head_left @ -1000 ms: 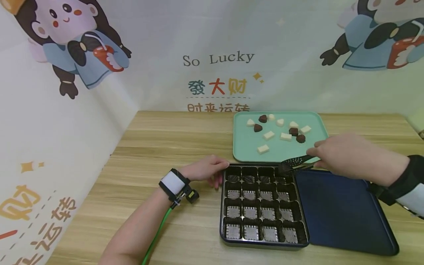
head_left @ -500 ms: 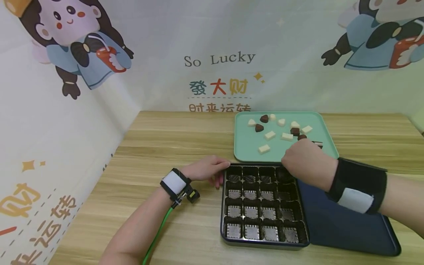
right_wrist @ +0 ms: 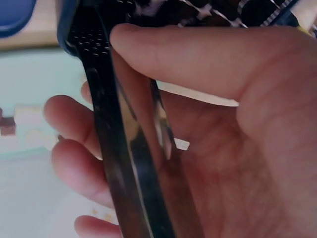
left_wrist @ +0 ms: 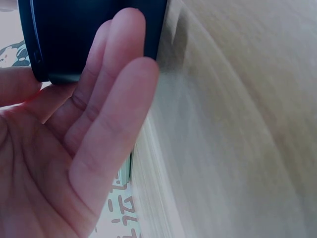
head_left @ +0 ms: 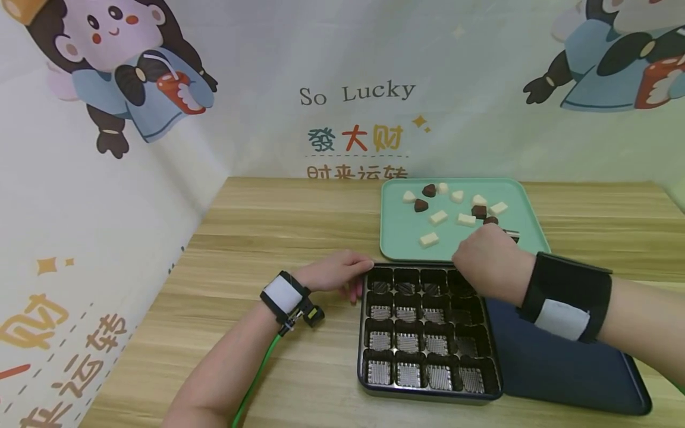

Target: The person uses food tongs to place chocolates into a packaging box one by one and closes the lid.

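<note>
My left hand (head_left: pixel 338 272) is at the far left corner of a dark box (head_left: pixel 428 393) with a black compartmented insert. In the left wrist view its thumb touches the box, and several fingers (left_wrist: pixel 114 119) extend nearly straight beside the wall. My right hand (head_left: pixel 489 261) grips black tongs (right_wrist: pixel 129 163) over the far right compartment. The perforated tong tips (right_wrist: pixel 91 37) point down at the box in the right wrist view. From the head view, the hand hides those tips and most of that compartment, so I cannot tell whether they hold anything.
A mint-green tray (head_left: pixel 398 232) stands behind the box, with white chocolates (head_left: pixel 429 239) and dark chocolates (head_left: pixel 421 205) scattered on it. Flat against the box's right side lies a navy lid (head_left: pixel 562 368). A printed cloth backdrop (head_left: pixel 257 119) rises behind the wooden table (head_left: pixel 278 220).
My right hand has turned and moved left, from beside the box to over the far right compartment, bringing the tongs upright. My left hand stays at the corner.
</note>
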Available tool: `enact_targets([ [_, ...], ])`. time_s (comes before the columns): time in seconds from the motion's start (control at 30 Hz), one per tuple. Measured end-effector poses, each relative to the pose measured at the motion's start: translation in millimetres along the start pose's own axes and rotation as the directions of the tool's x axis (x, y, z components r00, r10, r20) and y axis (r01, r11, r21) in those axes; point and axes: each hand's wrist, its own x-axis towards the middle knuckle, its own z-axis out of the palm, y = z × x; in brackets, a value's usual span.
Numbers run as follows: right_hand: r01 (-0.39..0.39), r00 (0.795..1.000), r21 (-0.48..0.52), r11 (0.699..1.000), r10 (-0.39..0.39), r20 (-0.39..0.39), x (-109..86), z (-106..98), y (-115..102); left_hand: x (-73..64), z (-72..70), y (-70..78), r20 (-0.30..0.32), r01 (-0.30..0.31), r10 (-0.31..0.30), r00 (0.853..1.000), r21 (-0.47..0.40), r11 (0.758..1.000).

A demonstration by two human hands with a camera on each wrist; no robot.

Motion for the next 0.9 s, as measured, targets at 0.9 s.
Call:
enact_targets([
  [0.9,-0.097,0.995,-0.089,0.991,0.099,0.024,45.8,32,50,-1.3,0.4,2.2,-0.011,0.004,-0.004,1.000,-0.014,1.000],
])
